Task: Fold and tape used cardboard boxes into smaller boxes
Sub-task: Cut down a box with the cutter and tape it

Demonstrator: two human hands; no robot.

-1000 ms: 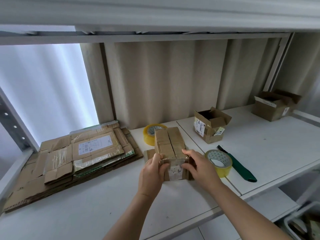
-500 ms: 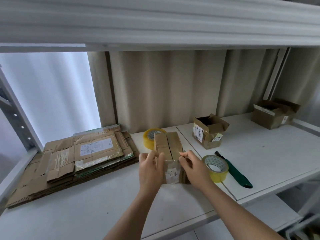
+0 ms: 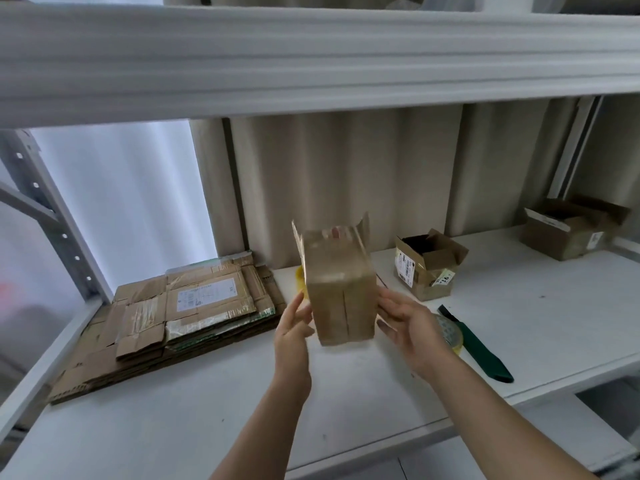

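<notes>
Both hands (image 3: 349,327) press flat-fingered on the lifted box (image 3: 337,289) — seemingly loosely — so firm up before taping the 12 o'clock flaps.

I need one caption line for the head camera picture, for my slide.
Both hands, left hand and right hand, hold a small cardboard box above the white shelf, beside flattened cartons.

Box (image 3: 337,289) sits centre, between both hands. Flat cardboard (image 3: 180,317) lies at 9 o'clock, open box (image 3: 427,265) at 2, tape (image 3: 448,336) and knife (image 3: 478,344) at 3.
</notes>
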